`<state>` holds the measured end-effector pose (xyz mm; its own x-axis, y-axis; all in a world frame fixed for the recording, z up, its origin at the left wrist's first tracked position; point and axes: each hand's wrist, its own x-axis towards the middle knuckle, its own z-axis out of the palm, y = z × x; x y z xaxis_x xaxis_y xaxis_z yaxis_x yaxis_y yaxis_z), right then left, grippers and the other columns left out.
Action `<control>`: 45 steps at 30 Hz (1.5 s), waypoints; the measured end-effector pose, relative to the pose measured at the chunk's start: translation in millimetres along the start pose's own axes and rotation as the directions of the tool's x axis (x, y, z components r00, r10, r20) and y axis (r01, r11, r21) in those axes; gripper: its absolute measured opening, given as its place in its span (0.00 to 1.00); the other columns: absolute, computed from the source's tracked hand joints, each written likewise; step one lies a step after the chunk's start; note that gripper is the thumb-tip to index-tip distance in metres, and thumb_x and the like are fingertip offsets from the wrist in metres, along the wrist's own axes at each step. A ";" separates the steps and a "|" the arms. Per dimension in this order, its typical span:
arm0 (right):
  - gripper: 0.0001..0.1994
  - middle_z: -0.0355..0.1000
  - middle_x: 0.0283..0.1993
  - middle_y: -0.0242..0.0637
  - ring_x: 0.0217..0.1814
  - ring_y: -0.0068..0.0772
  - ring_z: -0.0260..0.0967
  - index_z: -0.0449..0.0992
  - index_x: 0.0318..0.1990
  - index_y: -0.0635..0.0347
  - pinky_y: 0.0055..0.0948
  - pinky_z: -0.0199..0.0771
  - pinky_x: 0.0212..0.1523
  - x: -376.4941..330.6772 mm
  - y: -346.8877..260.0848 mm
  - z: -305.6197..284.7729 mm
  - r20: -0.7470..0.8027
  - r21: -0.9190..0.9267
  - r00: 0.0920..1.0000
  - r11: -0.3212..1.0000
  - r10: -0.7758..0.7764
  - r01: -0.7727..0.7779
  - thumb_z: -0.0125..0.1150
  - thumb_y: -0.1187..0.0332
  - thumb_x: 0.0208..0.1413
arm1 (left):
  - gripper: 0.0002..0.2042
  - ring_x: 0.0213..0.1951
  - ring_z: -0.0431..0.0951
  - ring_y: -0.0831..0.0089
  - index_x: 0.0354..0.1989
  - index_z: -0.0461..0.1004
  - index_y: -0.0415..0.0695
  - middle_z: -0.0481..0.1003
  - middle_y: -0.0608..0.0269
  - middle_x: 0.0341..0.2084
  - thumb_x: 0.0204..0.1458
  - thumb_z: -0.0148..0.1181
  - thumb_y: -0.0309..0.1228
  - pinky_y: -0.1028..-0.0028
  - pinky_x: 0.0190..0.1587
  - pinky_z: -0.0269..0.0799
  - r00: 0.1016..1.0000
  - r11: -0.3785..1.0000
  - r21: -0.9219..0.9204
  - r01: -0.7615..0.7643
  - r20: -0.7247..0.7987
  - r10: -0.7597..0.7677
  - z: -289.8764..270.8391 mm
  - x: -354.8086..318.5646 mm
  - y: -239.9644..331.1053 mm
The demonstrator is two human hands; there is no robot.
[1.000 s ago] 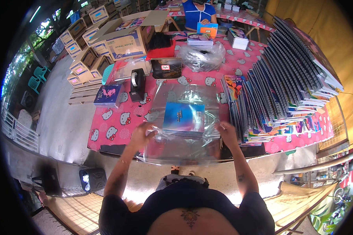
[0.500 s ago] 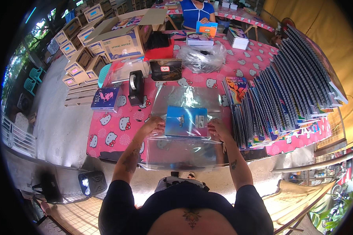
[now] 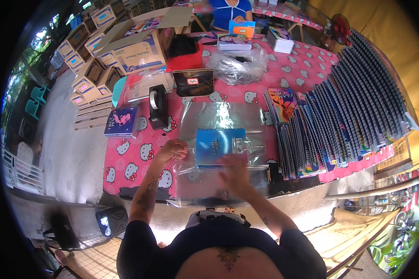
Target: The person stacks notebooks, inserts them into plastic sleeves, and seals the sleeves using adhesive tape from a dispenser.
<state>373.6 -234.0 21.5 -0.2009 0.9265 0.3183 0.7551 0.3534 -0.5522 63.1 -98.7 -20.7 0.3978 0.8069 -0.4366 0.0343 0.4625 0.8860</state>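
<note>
Spreading across the view, a pink table [image 3: 284, 69] carries 1 long row of spiral notebooks [image 3: 344, 111] at the right, a cardboard box [image 3: 142, 58] at the far left and a clear plastic sheet [image 3: 249, 116] by the near edge. In the middle of that sheet a blue notebook [image 3: 214, 143] lies flat, with a black tape dispenser [image 3: 159, 111] off to its left. Of 2 hands, the right hand [image 3: 234, 173], blurred, is at the notebook's near edge, its grip impossible to tell, while the left hand [image 3: 173, 150] curls its fingers at the sheet's left edge, whether pinching plastic I cannot tell.
</note>
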 end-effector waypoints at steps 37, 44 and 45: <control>0.34 0.54 0.70 0.41 0.73 0.49 0.50 0.62 0.67 0.43 0.67 0.52 0.64 -1.6 -15.0 27.6 0.100 -0.311 0.992 0.945 -0.076 0.103 0.64 0.52 0.52 | 0.08 0.33 0.80 0.49 0.38 0.72 0.43 0.77 0.51 0.24 0.49 0.59 0.25 0.55 0.35 0.74 0.699 0.067 0.861 -0.504 0.361 0.617 138.8 77.2 109.0; 0.33 0.56 0.68 0.50 0.72 0.54 0.52 0.67 0.62 0.55 0.70 0.50 0.64 -6.1 -1.3 51.7 0.061 -0.370 0.988 0.916 -0.145 0.157 0.66 0.53 0.49 | 0.09 0.43 0.80 0.54 0.38 0.77 0.39 0.79 0.50 0.39 0.48 0.59 0.24 0.62 0.46 0.78 0.603 0.073 0.906 -0.417 0.216 0.768 175.6 7.8 5.0; 0.34 0.58 0.67 0.51 0.72 0.53 0.52 0.68 0.62 0.57 0.71 0.49 0.64 -7.6 1.7 53.9 0.068 -0.400 0.986 0.902 -0.151 0.165 0.66 0.52 0.48 | 0.09 0.44 0.80 0.54 0.38 0.77 0.39 0.79 0.49 0.39 0.48 0.59 0.25 0.62 0.46 0.77 0.573 0.067 0.908 -0.414 0.203 0.794 179.8 8.7 -2.9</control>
<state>342.8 -233.4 -23.4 -0.3543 0.8692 0.3448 0.8971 0.4201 -0.1371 231.4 -159.1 1.0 0.4410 0.7552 0.4849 0.6700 -0.6365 0.3820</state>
